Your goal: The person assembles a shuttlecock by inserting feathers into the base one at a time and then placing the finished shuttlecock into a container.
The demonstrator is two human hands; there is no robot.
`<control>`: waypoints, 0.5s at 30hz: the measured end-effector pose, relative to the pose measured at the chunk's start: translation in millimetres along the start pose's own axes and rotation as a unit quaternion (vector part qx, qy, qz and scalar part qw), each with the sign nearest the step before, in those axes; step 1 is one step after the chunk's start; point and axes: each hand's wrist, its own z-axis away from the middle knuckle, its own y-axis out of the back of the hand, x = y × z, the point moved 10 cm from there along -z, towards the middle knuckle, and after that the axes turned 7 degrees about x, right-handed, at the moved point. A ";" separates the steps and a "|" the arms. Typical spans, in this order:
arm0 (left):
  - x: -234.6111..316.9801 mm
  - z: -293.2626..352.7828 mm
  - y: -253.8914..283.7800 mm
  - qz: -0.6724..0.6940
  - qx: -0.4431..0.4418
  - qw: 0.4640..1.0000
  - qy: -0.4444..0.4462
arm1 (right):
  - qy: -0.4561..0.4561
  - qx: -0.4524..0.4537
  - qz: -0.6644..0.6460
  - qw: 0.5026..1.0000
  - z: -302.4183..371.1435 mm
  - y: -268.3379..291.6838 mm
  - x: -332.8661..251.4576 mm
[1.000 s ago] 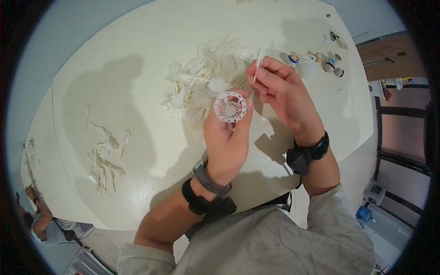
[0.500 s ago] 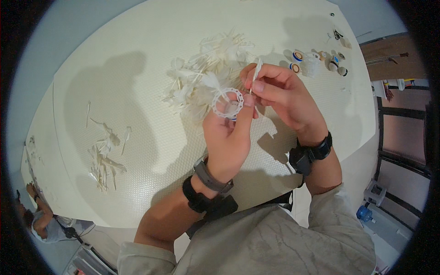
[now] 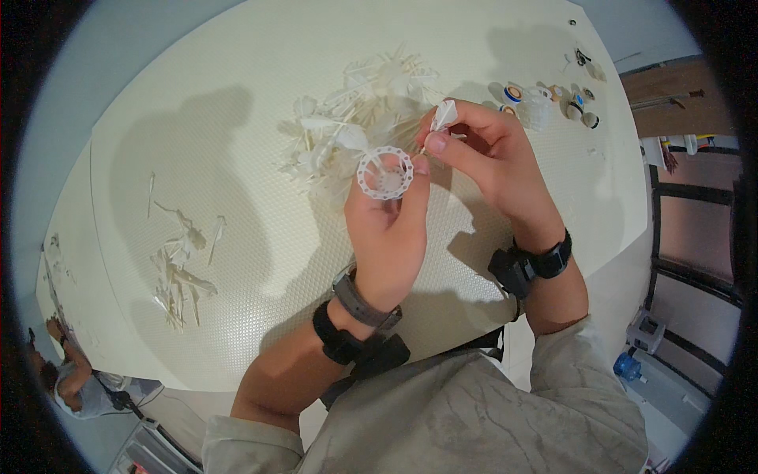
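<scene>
My left hand [image 3: 388,245] is closed around a white plastic ring-shaped holder [image 3: 384,150], its rim pierced with small holes and its open side turned up. Pinched between the thumb and fingers of my right hand [image 3: 496,158] is a white feather [image 3: 445,115], its broad vane pointing up. The feather's lower end comes close to my left thumb, just right of the holder; whether they touch I cannot tell. Just beyond both hands lies a large loose pile of white feathers [image 3: 387,87], partly hidden by the left hand and holder.
A smaller heap of feathers [image 3: 178,276] lies at the left of the pale textured table [image 3: 260,47]. Toward the right edge are several small round rolls [image 3: 513,95] and a clear plastic piece [image 3: 535,117]. Another person [image 3: 75,375] is at the far lower left.
The holder has tipped to show more of its inside and shifted slightly left. In my right hand the feather has turned, its broad face now showing.
</scene>
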 end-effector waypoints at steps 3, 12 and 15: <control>-0.5 0.8 -0.7 -0.001 0.000 1.000 -0.002 | -0.003 0.004 0.006 1.000 0.3 2.9 0.6; 7.4 1.6 -5.5 0.001 -0.010 1.000 -0.012 | 0.005 -0.021 -0.049 0.999 0.9 5.4 -5.0; 10.0 3.7 -9.2 0.020 -0.017 1.000 -0.003 | 0.009 -0.061 -0.071 0.996 3.3 1.1 -7.0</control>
